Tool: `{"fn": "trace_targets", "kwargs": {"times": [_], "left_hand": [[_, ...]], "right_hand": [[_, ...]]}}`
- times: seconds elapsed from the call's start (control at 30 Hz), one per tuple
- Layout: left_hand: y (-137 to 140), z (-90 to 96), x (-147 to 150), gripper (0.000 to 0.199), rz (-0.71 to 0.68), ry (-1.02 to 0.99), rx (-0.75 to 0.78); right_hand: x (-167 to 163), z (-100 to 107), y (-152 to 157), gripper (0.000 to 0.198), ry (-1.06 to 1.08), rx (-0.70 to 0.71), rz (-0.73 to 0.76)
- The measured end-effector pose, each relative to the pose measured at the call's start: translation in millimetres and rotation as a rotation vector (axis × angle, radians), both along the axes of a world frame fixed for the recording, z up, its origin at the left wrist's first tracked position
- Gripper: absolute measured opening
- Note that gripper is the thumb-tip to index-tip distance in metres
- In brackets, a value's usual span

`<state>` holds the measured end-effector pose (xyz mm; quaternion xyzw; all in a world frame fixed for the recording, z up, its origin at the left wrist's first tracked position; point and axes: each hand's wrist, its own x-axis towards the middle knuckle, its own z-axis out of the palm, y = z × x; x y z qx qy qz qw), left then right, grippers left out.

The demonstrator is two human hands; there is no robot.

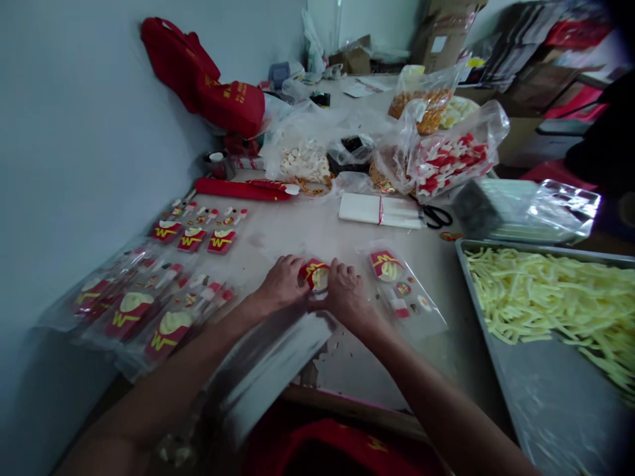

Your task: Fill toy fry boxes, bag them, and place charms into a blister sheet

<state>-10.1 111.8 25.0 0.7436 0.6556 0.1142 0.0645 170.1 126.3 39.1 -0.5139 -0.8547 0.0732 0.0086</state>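
Note:
At the middle of the table, a small red fries box with a yellow zigzag mark point(315, 272) sits between my two hands. My left hand point(284, 281) has its fingers closed at the box's left edge. From the other side, my right hand point(348, 291) grips the right edge with bent fingers. A blurred clear plastic sheet or bag point(278, 363) stretches from below the box toward my body. Just right of my right hand lies a clear packet point(414, 304) with another red box and small food-shaped pieces.
Similar filled packets point(133, 314) lie in rows on the left by the wall. A metal tray point(496, 357) of yellow fry-shaped strips point(546, 291) stands at right. Scissors point(436, 215), a white stack point(360, 208) and a bag of red-and-white pieces point(454, 158) are farther back.

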Motion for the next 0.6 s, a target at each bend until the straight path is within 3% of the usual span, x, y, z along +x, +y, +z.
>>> {"fn": "trace_targets", "kwargs": {"times": [0.07, 0.23, 0.37, 0.6], "left_hand": [[3, 0.5, 1, 0.033, -0.009, 0.022, -0.004], [15, 14.7, 16, 0.021, -0.089, 0.095, -0.093], [22, 17.3, 31, 0.017, 0.012, 0.095, -0.188], [31, 30.0, 46, 0.019, 0.145, 0.194, -0.160]], "right_hand": [[19, 1, -10, 0.098, -0.030, -0.002, -0.024], [48, -2, -29, 0.072, 0.011, -0.020, -0.129], [48, -11, -32, 0.071, 0.063, 0.008, -0.169], [44, -11, -33, 0.061, 0.149, 0.065, -0.137]]}}
